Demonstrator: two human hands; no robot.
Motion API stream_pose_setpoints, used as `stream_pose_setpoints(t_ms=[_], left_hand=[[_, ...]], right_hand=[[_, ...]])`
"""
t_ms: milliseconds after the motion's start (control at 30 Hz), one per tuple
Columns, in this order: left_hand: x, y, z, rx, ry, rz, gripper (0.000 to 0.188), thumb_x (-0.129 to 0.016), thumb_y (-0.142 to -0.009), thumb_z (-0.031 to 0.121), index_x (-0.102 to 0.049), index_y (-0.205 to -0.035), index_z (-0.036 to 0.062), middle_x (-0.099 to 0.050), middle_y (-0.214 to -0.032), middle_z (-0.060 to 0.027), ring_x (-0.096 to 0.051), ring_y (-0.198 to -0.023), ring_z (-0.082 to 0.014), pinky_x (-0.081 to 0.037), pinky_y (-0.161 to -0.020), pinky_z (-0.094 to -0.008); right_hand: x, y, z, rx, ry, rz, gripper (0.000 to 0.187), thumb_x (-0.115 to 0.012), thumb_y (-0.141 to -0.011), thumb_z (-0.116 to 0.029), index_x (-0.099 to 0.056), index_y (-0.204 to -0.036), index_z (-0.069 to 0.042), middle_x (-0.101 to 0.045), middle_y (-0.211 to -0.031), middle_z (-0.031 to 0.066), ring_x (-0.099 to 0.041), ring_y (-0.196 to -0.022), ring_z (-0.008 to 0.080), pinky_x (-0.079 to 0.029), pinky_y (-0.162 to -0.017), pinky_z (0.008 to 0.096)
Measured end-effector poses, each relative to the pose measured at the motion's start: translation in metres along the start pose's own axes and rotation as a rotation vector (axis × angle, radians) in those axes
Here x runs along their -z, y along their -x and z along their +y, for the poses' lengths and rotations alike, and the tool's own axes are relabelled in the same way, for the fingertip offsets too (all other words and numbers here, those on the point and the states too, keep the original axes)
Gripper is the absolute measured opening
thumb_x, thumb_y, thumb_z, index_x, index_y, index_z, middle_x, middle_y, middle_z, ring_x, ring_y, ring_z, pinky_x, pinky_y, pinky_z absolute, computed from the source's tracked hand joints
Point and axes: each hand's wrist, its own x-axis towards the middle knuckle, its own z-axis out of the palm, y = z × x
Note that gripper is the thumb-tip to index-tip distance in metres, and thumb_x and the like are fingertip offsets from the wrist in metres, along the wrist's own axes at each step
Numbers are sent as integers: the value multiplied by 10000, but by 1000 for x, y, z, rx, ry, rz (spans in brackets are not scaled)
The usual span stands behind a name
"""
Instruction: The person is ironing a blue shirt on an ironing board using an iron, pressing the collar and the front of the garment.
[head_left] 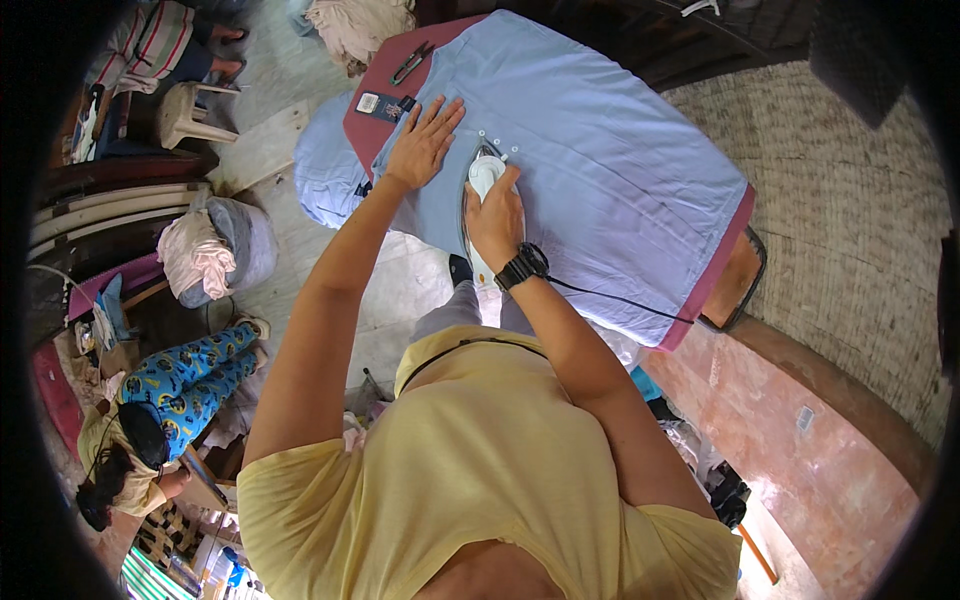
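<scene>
A light blue shirt is spread over a maroon ironing board, part of it hanging off the left side. My right hand is wrapped round the handle of a white clothes iron, whose tip points away from me beside a few small white buttons. Flat on the cloth to the left, my left hand lies with its fingers spread. Just beyond it, a dark tag and a pair of thread snips rest on the bare maroon cover. The iron's soleplate is mostly hidden.
A black cord trails across the board's right part. On the left floor stand a cloth bundle and a beige plastic stool. One person in blue patterned trousers is at lower left; another's legs show at upper left.
</scene>
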Motion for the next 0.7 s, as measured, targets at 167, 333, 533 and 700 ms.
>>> stream_pose_setpoints(t_ms=[167, 333, 533, 700], left_hand=[[-1, 0, -1, 22, -8, -16, 522, -394, -1015, 233, -308, -1527, 173, -273, -1593, 21, -209, -1480, -230, -156, -1198, -462], [0, -1, -3, 18, -18, 5, 524, -400, -1013, 225, -310, -1526, 172, -287, -1587, 18, -222, -1476, -232, -163, -1195, -464], [-1, -3, -1, 14, 0, 16, 522, -406, -1010, 224, -320, -1522, 168, -296, -1584, 14, -230, -1473, -233, -166, -1194, -468], [2, -4, -1, 2, 3, 21, 525, -411, -1007, 223, -319, -1521, 166, -301, -1582, 12, -235, -1470, -235, -173, -1192, -472]], right_hand=[[-4, 4, 2, -24, 22, -14, 471, -645, -904, -189, -324, -1158, 43, -635, -923, 346, -633, -850, 511, -504, -689, 555], [22, 10, 9, -25, 7, -32, 479, -647, -901, -167, -319, -1170, 54, -638, -915, 334, -642, -851, 491, -508, -687, 531], [18, 9, 9, -79, 13, 6, 495, -650, -899, -169, -312, -1172, 66, -626, -898, 361, -627, -846, 522, -493, -720, 554], [15, -2, 0, -101, -20, 68, 489, -655, -890, -164, -320, -1163, 65, -623, -879, 369, -632, -835, 517, -500, -723, 550]])
